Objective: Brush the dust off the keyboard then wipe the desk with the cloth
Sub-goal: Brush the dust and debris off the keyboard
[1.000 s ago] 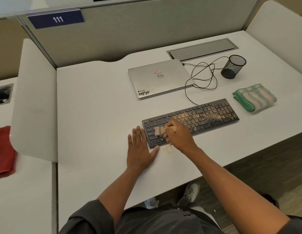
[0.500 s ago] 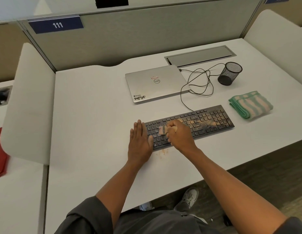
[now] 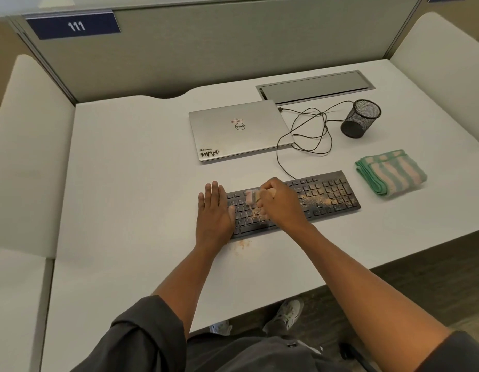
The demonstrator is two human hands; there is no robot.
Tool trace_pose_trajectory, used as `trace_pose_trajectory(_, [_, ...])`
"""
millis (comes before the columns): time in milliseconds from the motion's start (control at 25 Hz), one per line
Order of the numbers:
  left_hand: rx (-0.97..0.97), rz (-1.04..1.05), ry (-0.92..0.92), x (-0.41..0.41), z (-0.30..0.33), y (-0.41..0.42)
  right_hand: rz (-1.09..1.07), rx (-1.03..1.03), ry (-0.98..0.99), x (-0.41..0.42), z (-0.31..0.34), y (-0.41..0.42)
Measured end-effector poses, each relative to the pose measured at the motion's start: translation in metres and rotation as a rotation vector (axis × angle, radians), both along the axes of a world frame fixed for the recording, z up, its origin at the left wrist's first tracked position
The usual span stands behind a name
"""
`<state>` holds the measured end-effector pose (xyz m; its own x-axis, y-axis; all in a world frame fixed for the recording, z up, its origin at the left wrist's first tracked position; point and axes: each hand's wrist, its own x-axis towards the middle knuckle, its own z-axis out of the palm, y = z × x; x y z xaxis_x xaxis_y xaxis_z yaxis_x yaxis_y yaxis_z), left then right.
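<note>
Location: numbered cubicle, pale grey desk (image 3: 142,183) seen from the head camera.
Stage: brushing under way, judged partly done; wiping not yet begun.
Right hand (image 3: 280,204): curled tight round the wooden handle of a small pale-bristled brush (image 3: 253,196), bristles blurred over the left-centre keys.
Left hand (image 3: 214,210): flat, fingers straight and together, pressing on the left end of the keyboard as if steadying it.
Black flat full-size keyboard (image 3: 328,193): lying near the front edge of the desk, angled slightly, cable running back toward the laptop.
Done so far: left-hand keys looking mostly dark and clean; a small scatter of tan dust (image 3: 242,245) lying on the desk just in front of the keyboard.
Left on keyboard: heavy tan powder across the middle and right keys, reaching the number pad; more strokes needed there, by this reading.
Folded green-and-peach striped cloth (image 3: 391,173): just beside the right end of the keyboard, untouched, neatly folded.
Left for cloth: the dust pile in front of the keyboard and whatever comes off the right half; whole desk surface not wiped.
Also on desk: closed silver laptop (image 3: 238,130) behind the keyboard, black wire-mesh pen cup (image 3: 361,118) to its right, loose black cable (image 3: 308,135) looped between them.
Estimate: roughly a third of the way through the job.
</note>
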<state>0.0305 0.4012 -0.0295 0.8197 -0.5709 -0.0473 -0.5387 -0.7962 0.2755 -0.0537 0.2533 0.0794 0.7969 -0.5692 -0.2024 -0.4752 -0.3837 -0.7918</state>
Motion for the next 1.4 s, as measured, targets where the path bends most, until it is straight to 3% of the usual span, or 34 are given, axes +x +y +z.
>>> trace_pose_trajectory(120, [0.012,0.002,-0.010,0.001,0.000,0.001,0.034,0.042,0.023,0.010,-0.002,-0.003])
trace_pose_trajectory(280, [-0.016,0.002,-0.010,0.000,-0.001,0.001,-0.005,-0.135,0.081,0.020,0.009,-0.010])
trace_pose_trajectory(480, [-0.025,0.001,-0.011,0.001,-0.001,0.001,0.006,0.072,0.054,0.034,0.011,-0.012])
trace_pose_trajectory(680, [-0.033,0.000,-0.005,0.001,-0.002,0.001,-0.011,-0.139,0.147,0.037,0.014,-0.013])
trace_pose_trajectory(880, [-0.021,-0.002,-0.002,0.001,-0.001,0.002,-0.043,0.123,0.110,0.046,0.020,-0.018])
trace_pose_trajectory(1120, [-0.014,-0.001,0.012,0.002,-0.001,0.002,-0.067,-0.107,0.205,0.053,0.023,-0.034])
trace_pose_trajectory(1280, [-0.019,-0.005,0.009,0.001,-0.001,0.002,-0.017,0.040,0.195,0.054,0.027,-0.030])
trace_pose_trajectory(1400, [-0.027,-0.004,0.007,0.002,-0.001,0.002,-0.022,-0.069,0.246,0.049,0.023,-0.031])
